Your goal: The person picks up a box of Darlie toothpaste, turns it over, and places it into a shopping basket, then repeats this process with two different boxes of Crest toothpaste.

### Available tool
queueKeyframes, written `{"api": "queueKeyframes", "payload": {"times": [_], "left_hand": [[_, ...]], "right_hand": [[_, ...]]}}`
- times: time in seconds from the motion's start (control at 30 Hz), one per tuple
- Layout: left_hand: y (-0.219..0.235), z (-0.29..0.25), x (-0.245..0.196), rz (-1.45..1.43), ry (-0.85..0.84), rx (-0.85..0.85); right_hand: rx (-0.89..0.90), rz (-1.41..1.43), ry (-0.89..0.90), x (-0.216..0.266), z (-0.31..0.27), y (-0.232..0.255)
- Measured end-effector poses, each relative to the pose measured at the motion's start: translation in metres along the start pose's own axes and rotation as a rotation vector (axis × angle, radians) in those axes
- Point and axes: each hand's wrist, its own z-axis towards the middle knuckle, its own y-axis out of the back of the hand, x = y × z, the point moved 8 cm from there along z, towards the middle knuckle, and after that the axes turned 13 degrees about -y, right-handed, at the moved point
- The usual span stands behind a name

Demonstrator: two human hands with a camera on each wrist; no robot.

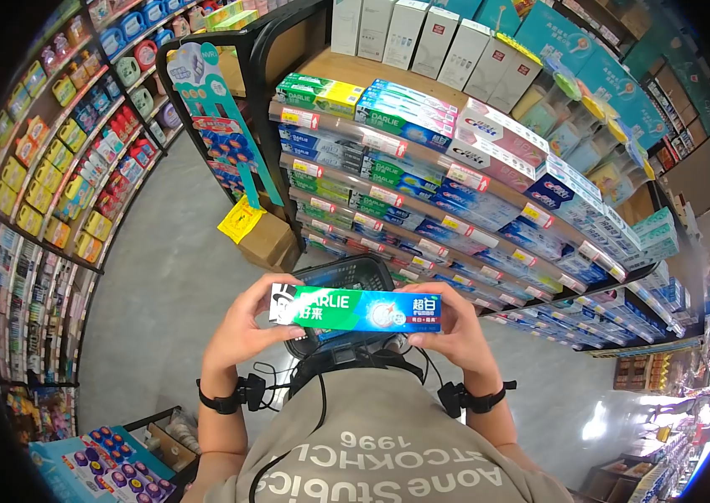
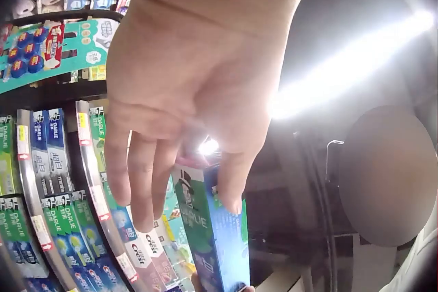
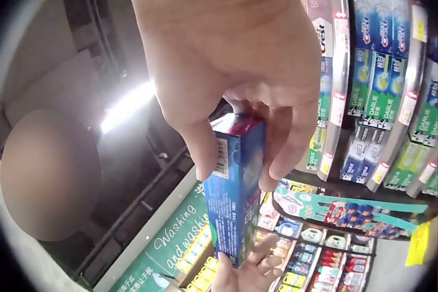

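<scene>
In the head view a green and blue Darlie toothpaste box [image 1: 355, 310] is held level in front of the chest, its printed long face up. My left hand [image 1: 247, 323] grips its green end, thumb along the near edge. At the blue end my right hand [image 1: 458, 329] pinches the box between thumb and fingers. The left wrist view has the left hand [image 2: 198, 93] over the green end of the toothpaste box [image 2: 212, 227]. In the right wrist view the right hand [image 3: 239, 66] holds the other end, where a barcode shows.
Below the box is a dark shopping basket [image 1: 363, 272]. Ahead stands a shelf rack [image 1: 405, 151] stocked with toothpaste boxes. A cardboard carton [image 1: 271, 243] with a yellow sign sits on the floor by its left end. Bottle shelves [image 1: 61, 168] line the far left.
</scene>
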Motion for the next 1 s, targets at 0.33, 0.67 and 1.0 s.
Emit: {"api": "queueKeyframes", "payload": {"times": [0.33,0.67,1.0], "left_hand": [[-0.005,-0.002,0.010,0.116,-0.107,0.076],[-0.011,-0.008,0.017,-0.151,0.066,-0.112],[-0.008,-0.011,0.011,-0.209,0.060,-0.146]], "right_hand": [[-0.063,-0.115,-0.011,-0.014,-0.013,0.004],[-0.011,0.167,-0.163,-0.042,-0.021,0.007],[-0.052,0.119,-0.135,-0.019,-0.021,-0.004]]}}
